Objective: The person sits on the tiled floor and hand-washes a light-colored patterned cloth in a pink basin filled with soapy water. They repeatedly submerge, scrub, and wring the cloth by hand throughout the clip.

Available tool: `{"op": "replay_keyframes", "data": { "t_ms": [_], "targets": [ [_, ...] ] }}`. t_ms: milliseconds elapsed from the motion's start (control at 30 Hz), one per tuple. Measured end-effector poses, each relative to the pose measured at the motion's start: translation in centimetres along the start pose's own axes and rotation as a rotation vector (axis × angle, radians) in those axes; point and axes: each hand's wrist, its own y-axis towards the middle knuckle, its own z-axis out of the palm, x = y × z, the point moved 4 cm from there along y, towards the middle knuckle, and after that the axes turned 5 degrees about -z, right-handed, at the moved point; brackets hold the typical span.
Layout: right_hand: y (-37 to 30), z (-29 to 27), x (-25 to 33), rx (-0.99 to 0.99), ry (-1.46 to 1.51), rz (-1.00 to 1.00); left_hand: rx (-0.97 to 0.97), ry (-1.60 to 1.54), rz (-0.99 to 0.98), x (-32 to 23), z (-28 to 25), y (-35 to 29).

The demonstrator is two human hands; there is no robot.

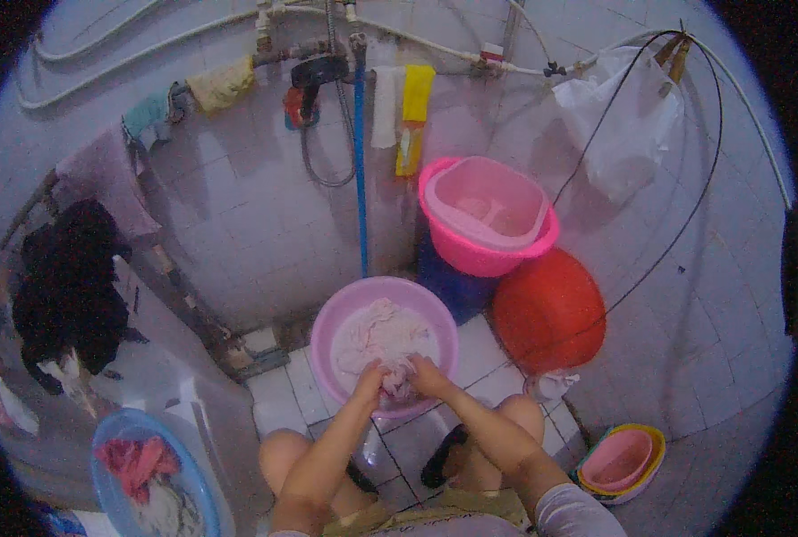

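Note:
A pale purple plastic basin (327,324) stands on the tiled floor between my knees, filled with wet pinkish-white cloth (383,333). My left hand (369,379) and my right hand (426,374) are both at the basin's near side, fingers closed on a bunched part of that cloth, close together and almost touching. My bare forearms reach up from the lower edge, over my knees and dark sandals.
A blue basin (111,479) with red and white laundry sits at lower left. Behind are stacked pink tubs (488,255) on a blue container, a red tub (549,309) and small nested bowls (621,461). A blue pipe (360,179), hoses, hanging cloths and a plastic bag line the tiled walls.

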Motion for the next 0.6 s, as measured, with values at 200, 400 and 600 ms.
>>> {"op": "replay_keyframes", "data": {
  "t_ms": [200, 400, 600],
  "targets": [
    [-0.3, -0.3, 1.3, -0.051, -0.011, -0.132, -0.035, -0.010, -0.022, 0.3, -0.7, 0.0],
    [-0.7, -0.9, 2.5, -0.030, 0.031, 0.005, -0.056, -0.036, 0.026, 3.0, -2.6, 3.0],
    [-2.7, -3.4, 7.1, -0.047, 0.003, 0.016, 0.094, -0.102, 0.014, 5.1, -4.8, 6.7]
  ]
}}
